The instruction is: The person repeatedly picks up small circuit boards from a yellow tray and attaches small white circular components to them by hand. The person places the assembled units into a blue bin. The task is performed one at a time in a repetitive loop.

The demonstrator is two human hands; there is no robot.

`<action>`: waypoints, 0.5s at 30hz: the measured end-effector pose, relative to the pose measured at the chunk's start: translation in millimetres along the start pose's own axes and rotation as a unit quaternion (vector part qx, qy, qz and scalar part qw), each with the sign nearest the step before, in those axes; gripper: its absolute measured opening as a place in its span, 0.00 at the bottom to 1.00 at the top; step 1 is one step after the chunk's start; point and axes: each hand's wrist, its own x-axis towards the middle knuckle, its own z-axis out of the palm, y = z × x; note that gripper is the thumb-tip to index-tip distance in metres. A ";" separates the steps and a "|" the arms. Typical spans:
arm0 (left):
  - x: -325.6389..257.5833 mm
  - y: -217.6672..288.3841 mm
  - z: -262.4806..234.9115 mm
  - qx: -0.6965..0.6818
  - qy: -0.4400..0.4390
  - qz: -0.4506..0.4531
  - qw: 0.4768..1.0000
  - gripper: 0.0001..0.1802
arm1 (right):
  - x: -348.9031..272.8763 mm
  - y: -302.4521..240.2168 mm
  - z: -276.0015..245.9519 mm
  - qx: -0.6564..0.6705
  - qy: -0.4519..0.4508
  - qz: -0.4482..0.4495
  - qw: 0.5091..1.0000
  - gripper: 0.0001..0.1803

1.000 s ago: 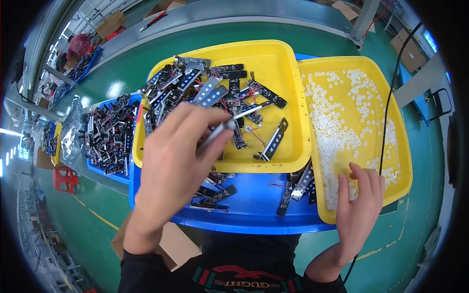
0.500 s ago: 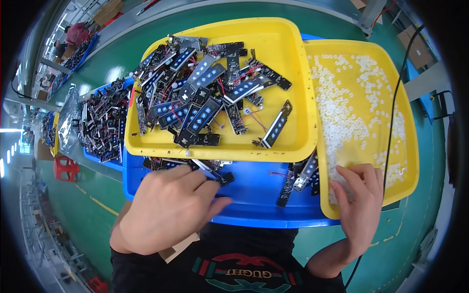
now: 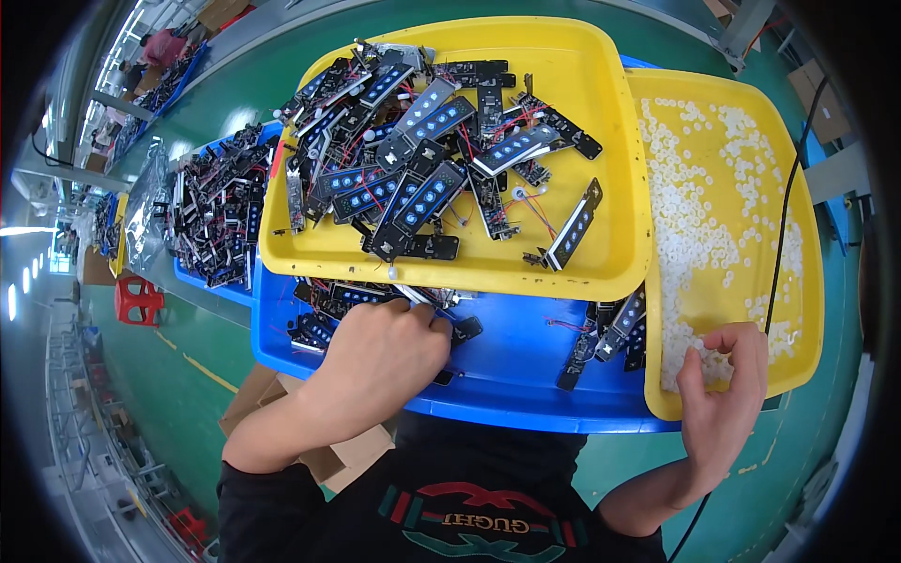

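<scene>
My left hand (image 3: 389, 347) is closed, knuckles up, over the near left part of the blue tray (image 3: 511, 361). Its fingertips are hidden; a dark end (image 3: 444, 378) pokes out beneath it. Narrow black circuit boards (image 3: 343, 296) with blue-lit faces lie just beyond its knuckles. At the near end of the right yellow tray (image 3: 807, 310), my right hand (image 3: 723, 399) has thumb and forefinger pinched together. Small white plastic rings (image 3: 690, 235) lie loose around those fingertips. Whether one is between them is too small to tell.
A second yellow tray (image 3: 450, 270) rests across the blue one, heaped with wired circuit boards (image 3: 404, 183). More boards (image 3: 610, 328) lie in the blue tray's right part. Another filled tray (image 3: 216, 211) is at left. A black cable (image 3: 786, 216) hangs over the ring tray. Below left is a cardboard box (image 3: 347, 455).
My left hand has moved slightly right and its thumb has tucked in. The right thumb and forefinger have drawn together among the rings. The whole view has shifted a little.
</scene>
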 end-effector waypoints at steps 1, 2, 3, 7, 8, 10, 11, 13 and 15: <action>1.8 0.1 0.7 0.000 0.001 0.004 1.000 0.13 | -0.6 0.2 1.1 -0.003 0.006 0.004 1.000 0.12; 3.6 0.7 1.5 -0.009 0.005 0.014 1.000 0.13 | -0.6 0.2 3.0 -0.006 0.013 0.007 1.000 0.12; 5.1 1.4 2.2 -0.019 0.008 0.024 0.999 0.13 | -0.5 -0.1 4.3 -0.009 0.019 0.011 1.000 0.12; 7.5 -0.4 0.8 -0.065 0.019 0.040 0.997 0.12 | -2.7 0.1 4.9 0.040 0.028 0.040 0.998 0.10; 7.1 -1.5 -0.9 -0.096 0.040 0.057 0.993 0.12 | -4.2 5.0 3.3 0.062 0.025 0.034 0.997 0.10; 4.1 -4.5 -8.0 -0.158 0.082 0.092 0.980 0.10 | -5.5 8.1 2.3 0.087 0.028 0.032 0.995 0.09; 2.1 -4.9 -11.8 -0.178 0.098 0.099 0.974 0.10 | -5.8 8.3 2.1 0.090 0.034 0.038 0.995 0.08; -3.1 -4.8 -16.9 -0.219 0.131 0.112 0.960 0.09 | -6.2 7.1 3.0 0.092 0.056 0.048 0.993 0.07; -5.5 -4.3 -12.4 -0.251 0.213 0.154 0.932 0.08 | -6.8 5.0 5.4 0.092 0.088 0.058 0.990 0.05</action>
